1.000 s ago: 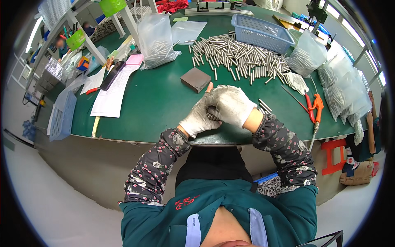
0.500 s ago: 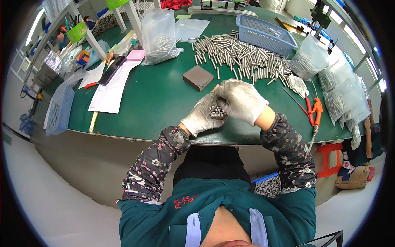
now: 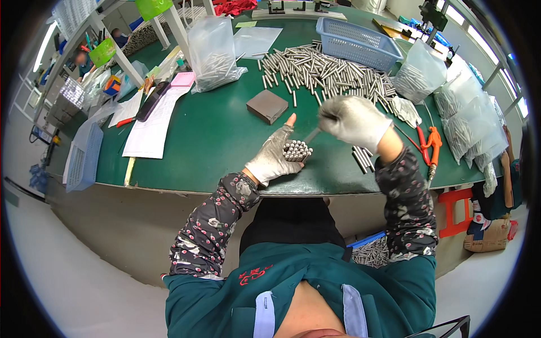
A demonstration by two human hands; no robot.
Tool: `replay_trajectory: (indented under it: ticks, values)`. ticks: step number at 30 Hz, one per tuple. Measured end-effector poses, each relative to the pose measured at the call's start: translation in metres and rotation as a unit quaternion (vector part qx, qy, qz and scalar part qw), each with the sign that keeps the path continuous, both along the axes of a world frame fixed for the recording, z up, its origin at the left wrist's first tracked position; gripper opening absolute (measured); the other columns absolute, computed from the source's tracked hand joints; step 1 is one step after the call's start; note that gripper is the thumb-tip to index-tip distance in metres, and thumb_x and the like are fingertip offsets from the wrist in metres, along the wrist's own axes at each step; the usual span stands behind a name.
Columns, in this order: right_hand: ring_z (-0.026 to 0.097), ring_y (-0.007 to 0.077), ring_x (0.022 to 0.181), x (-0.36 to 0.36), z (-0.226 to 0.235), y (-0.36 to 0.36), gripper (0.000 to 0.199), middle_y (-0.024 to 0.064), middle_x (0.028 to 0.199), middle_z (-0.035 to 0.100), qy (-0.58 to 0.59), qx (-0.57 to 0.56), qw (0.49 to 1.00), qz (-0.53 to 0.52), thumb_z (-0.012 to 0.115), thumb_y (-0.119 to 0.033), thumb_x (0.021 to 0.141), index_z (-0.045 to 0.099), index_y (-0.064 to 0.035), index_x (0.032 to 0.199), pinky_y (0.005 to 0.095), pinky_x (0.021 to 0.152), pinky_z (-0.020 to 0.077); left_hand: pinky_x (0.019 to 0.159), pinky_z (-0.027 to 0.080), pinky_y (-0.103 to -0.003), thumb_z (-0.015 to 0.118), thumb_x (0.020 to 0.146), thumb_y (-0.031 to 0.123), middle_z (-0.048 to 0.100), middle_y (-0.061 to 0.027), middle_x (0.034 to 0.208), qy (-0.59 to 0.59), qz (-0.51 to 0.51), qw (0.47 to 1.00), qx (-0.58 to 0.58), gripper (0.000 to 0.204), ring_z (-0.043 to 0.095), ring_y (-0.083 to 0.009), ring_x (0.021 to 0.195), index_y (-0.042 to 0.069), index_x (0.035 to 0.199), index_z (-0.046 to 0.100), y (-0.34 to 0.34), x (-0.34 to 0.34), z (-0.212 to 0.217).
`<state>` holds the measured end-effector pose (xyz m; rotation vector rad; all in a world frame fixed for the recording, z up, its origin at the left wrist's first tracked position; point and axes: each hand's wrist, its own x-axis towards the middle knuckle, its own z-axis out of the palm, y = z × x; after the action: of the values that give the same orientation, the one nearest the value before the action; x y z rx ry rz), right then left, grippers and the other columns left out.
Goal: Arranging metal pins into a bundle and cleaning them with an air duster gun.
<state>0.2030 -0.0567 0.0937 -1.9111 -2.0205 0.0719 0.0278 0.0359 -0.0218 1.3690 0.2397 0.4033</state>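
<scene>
Rod bundle [image 3: 297, 151] sits in L hand [image 3: 271, 159], left & body-side of R hand [image 3: 356, 121], ends facing up twd cam; L fingers curl round it, thumb out. R hand, blurred, palm-down, knuckles bent, seems to pinch a grey rod [image 3: 311, 135] slanting twd bundle; loose rods [image 3: 362, 159] just nearside.

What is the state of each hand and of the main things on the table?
Left hand: gloved, gripping the pin bundle, thumb extended
Pin bundle: held together, ends facing the camera
Right hand: gloved, curled, seemingly around a blurred grey rod
Pin pile: loose, spread out
Blue basket: upright
Brown block: lying flat, unheld
White glove: unworn, crumpled
Orange air gun: lying down, unheld
</scene>
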Motion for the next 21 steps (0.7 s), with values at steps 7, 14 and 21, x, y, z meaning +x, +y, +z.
replay_trajectory:
  ticks: [7,14,21]
  values:
    - [0.062,0.0283,0.079,0.023,-0.022,-0.006,0.025,0.0107,0.084,0.066,-0.158,-0.356,0.919,-0.063,0.054,-0.023,0.070,0.068,-0.0126,0.089,0.0354,0.071,0.0489,0.074,0.045,-0.022,0.066,0.065,-0.013,0.052,-0.0024,0.091,0.029,-0.002,0.999,0.023,0.107,0.052,-0.0076,0.077,0.026,0.142,0.003,0.001,0.001,0.001]
    - [0.061,0.0311,0.076,-0.013,-0.051,-0.014,0.028,0.0127,0.081,0.064,0.158,-0.067,0.985,-0.009,0.058,-0.025,0.071,0.063,-0.0087,0.093,0.0375,0.069,0.0486,0.074,0.045,-0.022,0.065,0.064,-0.013,0.052,-0.0013,0.091,0.037,0.005,0.997,0.068,0.107,0.051,-0.0069,0.077,0.025,0.142,0.002,0.003,-0.001,-0.001]
    - [0.057,0.0278,0.075,-0.034,-0.044,0.001,0.015,0.0078,0.074,0.059,0.029,0.111,0.989,0.096,0.063,-0.014,0.069,0.062,-0.0101,0.083,0.0370,0.067,0.0455,0.079,0.044,-0.022,0.065,0.065,-0.012,0.048,-0.0016,0.111,-0.001,-0.025,1.000,0.000,0.106,0.049,-0.0085,0.092,0.020,0.143,0.000,-0.001,0.002,0.005]
